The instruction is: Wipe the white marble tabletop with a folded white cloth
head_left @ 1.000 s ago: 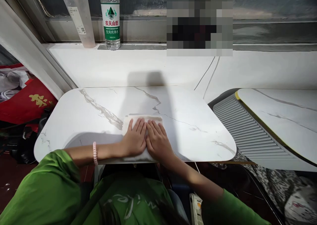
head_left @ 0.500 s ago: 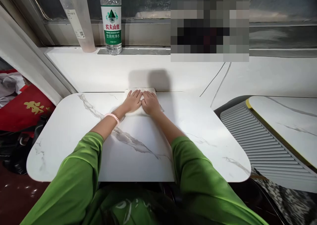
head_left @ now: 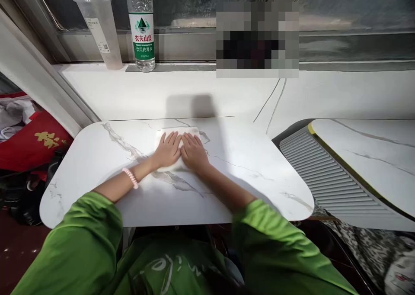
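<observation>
A folded white cloth (head_left: pixel 178 165) lies flat on the white marbled tabletop (head_left: pixel 259 156), near the middle. My left hand (head_left: pixel 168 150) presses down on its left part with the fingers stretched out. Beside it, my right hand (head_left: pixel 193 151) rests flat on the right part, fingers also extended and the two hands touching at the thumbs. A pink coiled band (head_left: pixel 130 177) circles my left wrist. The hands cover much of the cloth's middle.
On the window ledge stand a clear plastic cup (head_left: pixel 100 31) and a labelled water bottle (head_left: pixel 142 35). A thin cord (head_left: pixel 275 104) hangs down the wall. Left of the table is a red bag (head_left: pixel 42 135); at right, a second table (head_left: pixel 372 148) with a ribbed grey panel (head_left: pixel 330 174).
Both hands have drawn the cloth back from the wall edge toward my body. My elbows have bent outward, and the camera view has shifted slightly.
</observation>
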Demonstrator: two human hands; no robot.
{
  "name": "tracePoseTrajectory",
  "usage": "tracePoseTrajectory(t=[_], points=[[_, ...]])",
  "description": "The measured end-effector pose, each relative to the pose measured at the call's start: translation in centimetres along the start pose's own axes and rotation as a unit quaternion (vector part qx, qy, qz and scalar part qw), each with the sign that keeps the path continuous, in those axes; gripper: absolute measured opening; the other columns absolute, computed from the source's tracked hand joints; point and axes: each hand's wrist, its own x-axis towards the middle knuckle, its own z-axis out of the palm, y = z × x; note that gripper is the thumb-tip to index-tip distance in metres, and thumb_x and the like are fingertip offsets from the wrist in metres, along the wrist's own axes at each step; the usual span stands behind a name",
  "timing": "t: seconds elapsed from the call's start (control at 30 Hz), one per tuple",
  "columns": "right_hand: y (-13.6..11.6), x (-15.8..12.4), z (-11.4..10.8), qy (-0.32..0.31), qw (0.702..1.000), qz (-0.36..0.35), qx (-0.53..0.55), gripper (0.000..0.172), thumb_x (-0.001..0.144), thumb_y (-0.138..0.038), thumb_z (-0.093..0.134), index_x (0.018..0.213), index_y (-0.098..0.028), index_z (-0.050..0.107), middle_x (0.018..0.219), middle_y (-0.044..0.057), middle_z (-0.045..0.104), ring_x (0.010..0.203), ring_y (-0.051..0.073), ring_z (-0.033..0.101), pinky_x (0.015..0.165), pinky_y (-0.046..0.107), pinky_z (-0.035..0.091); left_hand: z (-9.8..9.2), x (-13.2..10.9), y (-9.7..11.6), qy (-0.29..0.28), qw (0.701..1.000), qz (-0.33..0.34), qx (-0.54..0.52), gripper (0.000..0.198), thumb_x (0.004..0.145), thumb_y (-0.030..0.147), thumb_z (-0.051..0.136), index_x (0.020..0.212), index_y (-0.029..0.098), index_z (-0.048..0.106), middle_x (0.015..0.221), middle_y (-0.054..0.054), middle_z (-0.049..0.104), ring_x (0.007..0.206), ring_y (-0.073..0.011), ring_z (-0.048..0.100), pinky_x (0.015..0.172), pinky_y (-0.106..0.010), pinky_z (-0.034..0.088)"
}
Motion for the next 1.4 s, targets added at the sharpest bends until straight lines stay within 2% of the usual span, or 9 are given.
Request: tracePoseTrajectory(t=[0.23, 0.37, 0.53, 0.83, 0.97, 1.07, 1.2, 1.3, 1.4], points=[[-6.1, -12.1, -1.7, 0.050, 0.995, -0.089, -0.018, 0.053, 0.093, -0.019, 0.034, 0.138, 0.003, 0.048, 0.146, 0.019, 0.048, 0.140, 0.029, 0.036, 0.118, 0.047, 0.027, -1.2, -12.4, 6.5, 0.012, 1.000, 0.000, 0.021, 0.059, 0.096, 0.029, 0.031, 0.146, -0.002, 0.033, 0.154, -0.023, 0.031, 0.146, -0.0341, 0.022, 0.119, -0.054, 0.011], [-7.7, -13.8, -2.0, 0.045, 0.994, -0.096, -0.011, 0.054, 0.090, -0.020, 0.037, 0.139, 0.002, 0.048, 0.146, 0.019, 0.048, 0.140, 0.029, 0.036, 0.117, 0.048, 0.027, -1.8, -14.8, 7.3, -0.014, 1.000, 0.000, 0.014, 0.060, 0.094, 0.029, 0.033, 0.146, -0.003, 0.034, 0.154, -0.023, 0.031, 0.147, -0.0348, 0.020, 0.119, -0.056, 0.010], [-6.7, -9.5, -0.9, 0.025, 0.996, -0.086, 0.008, 0.053, 0.089, -0.018, 0.036, 0.136, 0.003, 0.050, 0.144, 0.018, 0.051, 0.138, 0.029, 0.039, 0.117, 0.046, 0.026, -1.3, -11.9, 4.4, -0.009, 1.000, -0.017, 0.005, 0.059, 0.094, 0.027, 0.032, 0.145, -0.003, 0.035, 0.154, -0.022, 0.032, 0.146, -0.0333, 0.023, 0.119, -0.054, 0.012], [-3.1, 6.7, 3.1, 0.031, 0.998, -0.025, 0.039, 0.051, 0.088, -0.013, 0.032, 0.133, 0.001, 0.052, 0.141, 0.020, 0.053, 0.134, 0.029, 0.044, 0.114, 0.045, 0.027, -0.5, 0.9, -7.0, -0.004, 0.998, -0.066, -0.023, 0.054, 0.093, 0.023, 0.034, 0.145, 0.005, 0.038, 0.154, -0.015, 0.037, 0.144, -0.0247, 0.030, 0.120, -0.046, 0.015], [-1.6, 10.9, 4.3, 0.061, 0.997, -0.019, 0.046, 0.049, 0.086, -0.012, 0.033, 0.129, 0.000, 0.056, 0.136, 0.019, 0.057, 0.131, 0.029, 0.047, 0.113, 0.044, 0.029, -0.3, 4.6, -9.7, -0.005, 0.996, -0.077, -0.036, 0.055, 0.093, 0.024, 0.036, 0.145, 0.006, 0.038, 0.154, -0.014, 0.037, 0.144, -0.0233, 0.030, 0.121, -0.044, 0.015], [-1.0, 11.9, 4.9, 0.079, 0.996, -0.024, 0.044, 0.048, 0.086, -0.011, 0.033, 0.126, -0.001, 0.058, 0.134, 0.019, 0.059, 0.128, 0.028, 0.050, 0.112, 0.042, 0.031, -0.1, 5.5, -10.3, 0.002, 0.996, -0.079, -0.040, 0.054, 0.093, 0.023, 0.036, 0.144, 0.007, 0.039, 0.153, -0.013, 0.039, 0.143, -0.0233, 0.031, 0.120, -0.044, 0.016], [-0.6, 11.8, 5.3, 0.092, 0.994, -0.036, 0.044, 0.048, 0.087, -0.012, 0.032, 0.127, -0.002, 0.057, 0.135, 0.018, 0.059, 0.130, 0.028, 0.050, 0.113, 0.044, 0.030, 0.0, 5.2, -9.9, 0.016, 0.995, -0.087, -0.042, 0.052, 0.093, 0.023, 0.036, 0.144, 0.010, 0.040, 0.153, -0.013, 0.039, 0.143, -0.0230, 0.032, 0.121, -0.044, 0.016], [-0.9, 10.7, 5.0, 0.092, 0.993, -0.055, 0.051, 0.048, 0.089, -0.013, 0.031, 0.128, -0.004, 0.057, 0.136, 0.017, 0.058, 0.130, 0.028, 0.049, 0.113, 0.046, 0.031, -0.1, 3.9, -8.9, 0.022, 0.994, -0.105, -0.035, 0.053, 0.094, 0.023, 0.037, 0.144, 0.007, 0.040, 0.153, -0.015, 0.038, 0.143, -0.0246, 0.032, 0.120, -0.045, 0.016], [-2.1, 8.0, 4.1, 0.070, 0.993, -0.076, 0.054, 0.049, 0.090, -0.014, 0.031, 0.130, -0.003, 0.056, 0.138, 0.017, 0.057, 0.132, 0.027, 0.048, 0.114, 0.044, 0.030, -0.1, 1.0, -7.0, 0.034, 0.992, -0.118, -0.022, 0.052, 0.094, 0.023, 0.036, 0.143, 0.005, 0.041, 0.152, -0.017, 0.039, 0.143, -0.0266, 0.033, 0.120, -0.048, 0.018]])
